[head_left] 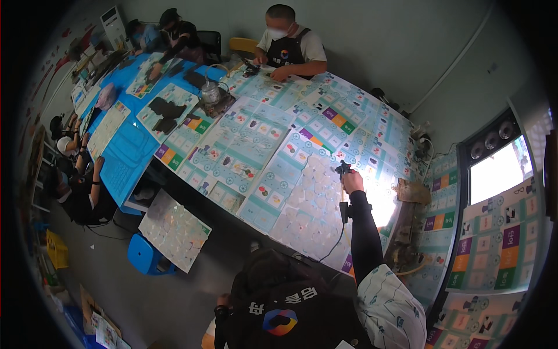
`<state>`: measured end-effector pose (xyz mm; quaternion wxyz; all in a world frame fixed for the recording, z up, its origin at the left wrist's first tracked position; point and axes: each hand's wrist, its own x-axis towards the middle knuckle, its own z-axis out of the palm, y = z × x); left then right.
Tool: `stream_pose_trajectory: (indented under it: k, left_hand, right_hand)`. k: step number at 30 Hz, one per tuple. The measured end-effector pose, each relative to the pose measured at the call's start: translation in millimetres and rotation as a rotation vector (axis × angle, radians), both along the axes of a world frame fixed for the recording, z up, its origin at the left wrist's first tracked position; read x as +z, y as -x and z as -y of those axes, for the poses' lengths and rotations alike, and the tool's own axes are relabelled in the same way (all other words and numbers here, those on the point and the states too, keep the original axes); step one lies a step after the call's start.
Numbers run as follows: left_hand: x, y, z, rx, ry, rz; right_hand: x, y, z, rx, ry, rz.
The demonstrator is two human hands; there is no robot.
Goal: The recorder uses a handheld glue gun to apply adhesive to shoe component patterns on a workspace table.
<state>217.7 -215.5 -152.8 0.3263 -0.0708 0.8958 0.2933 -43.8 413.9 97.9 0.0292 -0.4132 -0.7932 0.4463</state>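
Black tool [344,169] seemingly gripped, right hand [352,181].

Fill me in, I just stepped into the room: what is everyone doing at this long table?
The person wearing the camera reaches out with the right hand, in a black sleeve, holding a small dark corded tool over a pale sheet on the table. The left hand is not in view. Across the table, a person in a dark apron works over colourful printed sheets. Others sit at the far left end.

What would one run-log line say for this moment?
right hand: holds small black corded tool over pale printed sheet | left hand: not seen | table: covered with printed sheets | person opposite: seated
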Motion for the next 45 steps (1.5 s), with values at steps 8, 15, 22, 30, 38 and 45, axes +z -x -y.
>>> stream_pose_trajectory:
  k: [8, 15, 22, 30, 38, 45]
  left_hand:
    - [0, 1, 0, 0.041, -0.042, 0.007]
    - [11, 6, -6, -0.006, 0.004, 0.009]
    - [-9, 12, 8, -0.302, 0.061, -0.125]
    - [-20, 11, 14, -0.226, 0.014, -0.055]
    - [-24, 8, 15, -0.070, 0.004, 0.075]
    - [-15, 13, 13, -0.201, -0.022, -0.025]
  right_hand:
    - [-22, -8, -27, -0.079, -0.066, -0.078]
    - [-21, -17, -35, -0.020, -0.004, 0.059]
    - [-35, -24, -48, 0.194, -0.216, 0.007]
    - [-38, -30, -50, 0.002, -0.170, -0.006]
    - [-14, -33, -25, -0.021, 0.057, 0.000]
    - [-7, -25, -18, 0.009, 0.080, -0.113]
